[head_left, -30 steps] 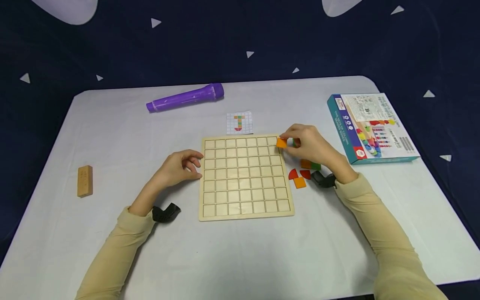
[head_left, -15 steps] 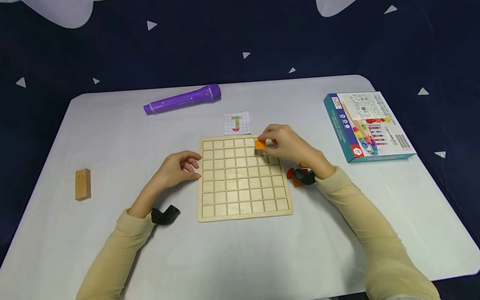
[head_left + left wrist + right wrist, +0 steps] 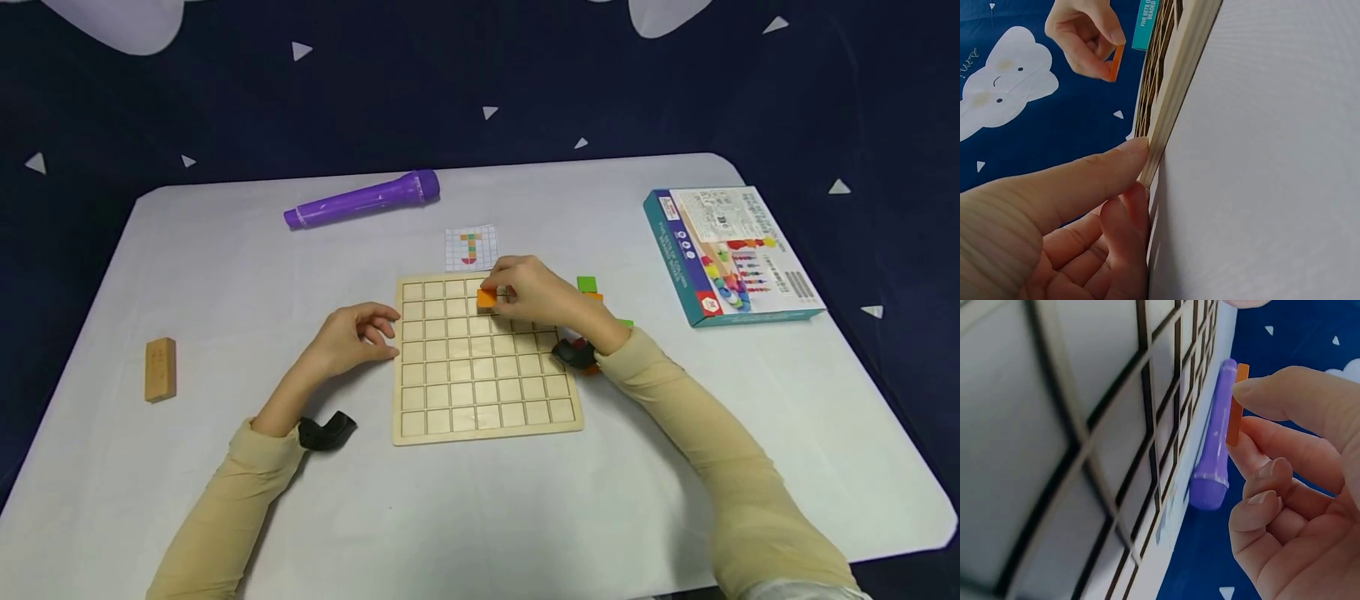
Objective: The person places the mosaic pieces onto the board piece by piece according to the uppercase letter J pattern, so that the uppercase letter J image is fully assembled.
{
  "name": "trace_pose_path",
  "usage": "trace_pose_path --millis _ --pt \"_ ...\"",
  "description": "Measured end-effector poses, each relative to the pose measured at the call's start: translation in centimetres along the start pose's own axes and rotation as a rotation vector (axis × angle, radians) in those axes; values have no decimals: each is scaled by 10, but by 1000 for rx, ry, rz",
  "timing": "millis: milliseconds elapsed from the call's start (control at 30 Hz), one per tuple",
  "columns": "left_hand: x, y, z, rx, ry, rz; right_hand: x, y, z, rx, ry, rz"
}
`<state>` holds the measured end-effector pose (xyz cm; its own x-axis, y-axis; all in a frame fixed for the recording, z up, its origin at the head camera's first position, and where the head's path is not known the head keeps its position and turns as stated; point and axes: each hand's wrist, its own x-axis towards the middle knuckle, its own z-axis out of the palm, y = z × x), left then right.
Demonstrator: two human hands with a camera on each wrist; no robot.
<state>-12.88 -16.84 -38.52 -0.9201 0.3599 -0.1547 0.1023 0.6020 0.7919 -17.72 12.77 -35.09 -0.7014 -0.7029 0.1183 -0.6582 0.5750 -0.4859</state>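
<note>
My right hand (image 3: 536, 292) pinches a thin orange square tile (image 3: 487, 298) between thumb and fingers, above the upper middle of a wooden grid board (image 3: 487, 439). In the right wrist view the tile (image 3: 1238, 406) stands edge-on, apart from the board's grid. Along the board's left side rests my left hand (image 3: 348, 340), its thumb and fingertips touching the edge apart from each other. The left wrist view shows that thumb (image 3: 1097, 172) against the board's rim. Behind the board lies a small printed card (image 3: 457, 250) with a coloured tile pattern on a grid.
Green tiles (image 3: 587, 284) and other loose pieces lie right of the board, partly hidden by my right forearm. A colourful box (image 3: 738, 254) lies at the far right. A purple microphone-shaped stick (image 3: 363, 200) is at the back, and a wooden block (image 3: 161, 369) at the left.
My right hand has carried the orange tile leftward, from the board's upper right corner to above its upper middle. The left hand stays at the board's edge.
</note>
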Motion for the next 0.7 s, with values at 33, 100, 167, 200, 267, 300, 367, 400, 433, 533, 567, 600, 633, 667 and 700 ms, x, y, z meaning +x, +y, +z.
trace_pose_path --millis 33,100,167,200,267,300,367,400,433,533,567,600,633,667,700 --pt "0 0 0 0 1 1 2 -1 1 -1 -7 -5" --pt "0 0 0 -2 3 1 7 -3 4 -6 -20 -15" --pt "0 0 0 -4 3 0 10 -4 6 -14 -33 -17" --pt "-1 0 0 -6 1 0 12 -5 7 -15 -40 -19" --pt "-1 1 0 -6 -3 -2 14 -6 9 -17 -53 -19" --pt "-1 1 0 -6 -5 -2 15 -6 10 -17 -60 -16" --pt "-1 1 1 -2 -6 -3 17 -7 11 -11 -69 -15" --pt "-1 1 1 -1 -5 -2 18 -7 12 -12 -73 -13" --pt "-1 1 1 1 -2 1 19 -8 12 -11 -74 -13" --pt "-1 1 0 5 4 7 22 -9 14 -9 -90 -6" --pt "-1 1 0 5 4 8 23 -10 14 -10 -98 -4" --pt "-1 1 0 5 4 9 24 -10 14 -12 -106 -1" --pt "-1 1 0 4 4 10 25 -10 15 -13 -114 0" --pt "-1 1 0 3 2 10 26 -11 16 -18 -124 0" --pt "-1 1 0 1 1 12 27 -11 16 -21 -130 -1"
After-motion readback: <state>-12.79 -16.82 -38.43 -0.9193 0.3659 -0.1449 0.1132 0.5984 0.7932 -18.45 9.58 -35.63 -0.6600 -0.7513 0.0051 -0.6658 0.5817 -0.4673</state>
